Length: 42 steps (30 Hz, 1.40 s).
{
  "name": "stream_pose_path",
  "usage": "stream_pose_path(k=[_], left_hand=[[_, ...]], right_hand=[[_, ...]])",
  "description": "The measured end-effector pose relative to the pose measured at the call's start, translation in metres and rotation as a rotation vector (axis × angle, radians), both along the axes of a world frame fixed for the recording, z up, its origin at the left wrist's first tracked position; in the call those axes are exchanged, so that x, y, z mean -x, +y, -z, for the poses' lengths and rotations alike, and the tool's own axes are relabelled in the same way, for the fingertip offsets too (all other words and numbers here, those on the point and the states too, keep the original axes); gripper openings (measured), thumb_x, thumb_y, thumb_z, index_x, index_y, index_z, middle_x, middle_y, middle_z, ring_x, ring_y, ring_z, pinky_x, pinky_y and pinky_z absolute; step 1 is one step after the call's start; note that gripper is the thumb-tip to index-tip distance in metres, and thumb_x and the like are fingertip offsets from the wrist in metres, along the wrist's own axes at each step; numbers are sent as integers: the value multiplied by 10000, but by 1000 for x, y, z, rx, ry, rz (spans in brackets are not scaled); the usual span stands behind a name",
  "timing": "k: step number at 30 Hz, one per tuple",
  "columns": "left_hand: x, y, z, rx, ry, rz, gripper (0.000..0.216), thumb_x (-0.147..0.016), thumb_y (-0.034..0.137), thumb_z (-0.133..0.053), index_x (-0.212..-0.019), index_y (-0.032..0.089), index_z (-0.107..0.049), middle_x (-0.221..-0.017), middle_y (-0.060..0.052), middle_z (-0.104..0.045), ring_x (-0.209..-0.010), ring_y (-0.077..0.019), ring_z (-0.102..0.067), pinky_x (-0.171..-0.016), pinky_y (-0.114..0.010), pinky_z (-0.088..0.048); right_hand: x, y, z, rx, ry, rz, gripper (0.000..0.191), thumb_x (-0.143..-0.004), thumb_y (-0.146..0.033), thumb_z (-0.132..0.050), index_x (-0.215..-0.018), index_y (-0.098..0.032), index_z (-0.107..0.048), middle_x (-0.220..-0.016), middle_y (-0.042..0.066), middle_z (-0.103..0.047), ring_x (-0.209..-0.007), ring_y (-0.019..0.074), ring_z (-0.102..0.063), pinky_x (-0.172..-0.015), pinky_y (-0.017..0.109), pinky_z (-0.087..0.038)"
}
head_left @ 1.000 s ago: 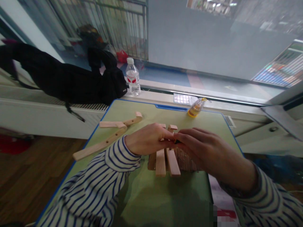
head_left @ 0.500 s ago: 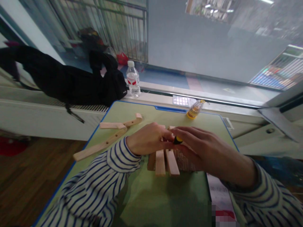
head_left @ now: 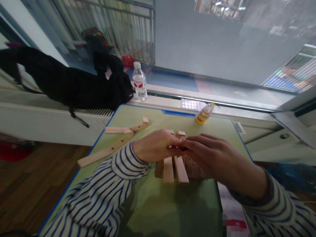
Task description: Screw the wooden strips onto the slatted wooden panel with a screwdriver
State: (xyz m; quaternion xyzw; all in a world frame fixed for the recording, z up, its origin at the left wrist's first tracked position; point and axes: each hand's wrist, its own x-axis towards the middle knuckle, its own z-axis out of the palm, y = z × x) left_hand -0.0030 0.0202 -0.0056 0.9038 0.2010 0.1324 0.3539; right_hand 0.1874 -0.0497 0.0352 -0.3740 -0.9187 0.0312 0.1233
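My right hand (head_left: 213, 154) curls around a dark handle (head_left: 184, 148), mostly hidden; whether my left hand (head_left: 158, 144) grips anything, I can't tell. Their fingertips meet above the right strip (head_left: 181, 171), which runs near to far across the brown block (head_left: 195, 168), beside the left strip (head_left: 168, 171).

No writing is legible. Labels (head_left: 138, 84) on the water bottle (head_left: 142, 95), beyond the desk's (head_left: 145, 204) eleven o'clock, and yellow-capped bottle (head_left: 204, 114), at one, are blurred.

Pale tan wooden strips (head_left: 168, 172), green tabletop (head_left: 170, 122) with blue rim (head_left: 179, 114), blue-striped white sleeves (head_left: 106, 181), black bag (head_left: 81, 87)
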Motion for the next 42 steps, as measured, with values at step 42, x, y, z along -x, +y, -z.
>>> stream_pose_path(k=[42], left_hand=[[0, 2, 2, 37, -5, 39, 201, -897, 254, -500, -889, 153, -674, -775, 6, -629, -735, -95, -525, -656, -175, -348]], right_hand=[[3, -1, 5, 11, 27, 63, 155, -903, -243, -478, -983, -142, -564, -932, 75, -622, -848, 185, -560, -740, 328, -492]])
